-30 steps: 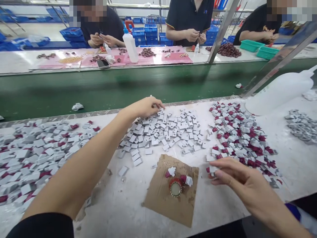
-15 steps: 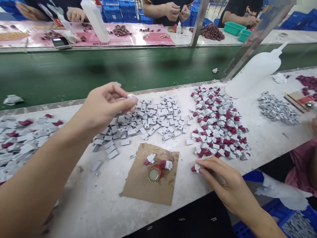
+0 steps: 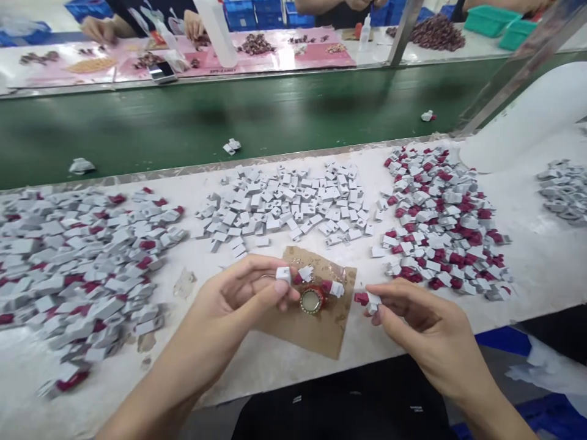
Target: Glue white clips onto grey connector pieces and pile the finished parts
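Between thumb and fingers, my left hand (image 3: 247,299) pinches a small light-grey block (image 3: 283,274) above the left part of a brown cardboard piece (image 3: 316,336). My right hand (image 3: 417,318) grips a grey-and-dark-red part (image 3: 370,302) just right of the cardboard, its red end pointing left. On the cardboard are a red bottle cap (image 3: 311,301) with a pale inside and two more grey-and-red parts, one (image 3: 336,288) right of the cap, the other (image 3: 304,274) behind it. The hands are apart. Beyond them lies a pile of plain grey blocks (image 3: 293,201).
Grey-and-red parts lie in heaps at left (image 3: 105,244) and right (image 3: 444,220). A large white bottle (image 3: 527,122) leans at the right. Behind the table edge runs a green belt (image 3: 183,122) with a few loose parts. Other people's hands work across it.
My left hand has come from over the grey pile to the cardboard, bringing a grey block. My right hand has lifted its grey-and-red part slightly. The camera view has shifted left.
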A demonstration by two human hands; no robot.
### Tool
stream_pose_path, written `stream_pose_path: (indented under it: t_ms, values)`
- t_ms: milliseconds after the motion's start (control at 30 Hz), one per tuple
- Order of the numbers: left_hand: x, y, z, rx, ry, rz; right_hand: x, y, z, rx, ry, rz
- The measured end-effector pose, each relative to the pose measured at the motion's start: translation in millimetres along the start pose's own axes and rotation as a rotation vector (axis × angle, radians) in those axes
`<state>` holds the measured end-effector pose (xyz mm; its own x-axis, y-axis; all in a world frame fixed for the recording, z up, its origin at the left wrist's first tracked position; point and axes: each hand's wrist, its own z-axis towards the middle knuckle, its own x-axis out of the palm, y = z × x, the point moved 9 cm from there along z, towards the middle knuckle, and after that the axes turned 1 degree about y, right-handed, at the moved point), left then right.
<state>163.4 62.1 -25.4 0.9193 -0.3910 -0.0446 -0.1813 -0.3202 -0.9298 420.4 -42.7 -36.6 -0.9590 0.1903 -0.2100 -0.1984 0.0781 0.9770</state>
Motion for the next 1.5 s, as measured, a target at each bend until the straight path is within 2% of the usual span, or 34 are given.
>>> stream_pose_path:
  t_ms: [100, 267, 400, 533, 633, 800, 900, 1000, 1133, 1267, 1500]
  values:
    - [5.1, 8, -6, 0.01, 0.002, -0.007, 16, 17, 5, -0.098, -0.002, -0.024]
    - [-0.2, 12, -7, 0.043, -0.045, -0.053, 47, 50, 7, -0.32, 0.06, -0.1]
    - [-3.9, 13, -6, 0.037, -0.064, -0.07, 60, 59, 5, -0.397, 0.088, -0.175]
    - [-1.9, 12, -3, 0.038, -0.052, -0.085, 60, 59, 3, -0.366, 0.091, -0.188]
    - [4.2, 12, 1, 0.036, -0.006, -0.118, 52, 58, 7, -0.299, 0.069, -0.121]
    - [19.1, 6, 7, 0.058, 0.072, -0.145, 28, 39, 24, -0.082, -0.004, 0.123]
    - [33.5, -1, 10, 0.077, 0.12, -0.198, 24, 26, 34, 0.005, -0.001, 0.319]
    - [46.1, -5, 12, 0.077, 0.144, -0.241, 26, 18, 39, 0.047, 0.0, 0.399]
    - [55.8, -7, 13, 0.066, 0.171, -0.28, 29, 16, 41, 0.066, -0.013, 0.437]
    - [56.4, -9, 13, 0.084, 0.17, -0.27, 29, 16, 41, 0.073, -0.035, 0.435]
    - [58.1, -24, 12, 0.158, 0.167, -0.1, 27, 40, 42, -0.02, 0.06, 0.261]
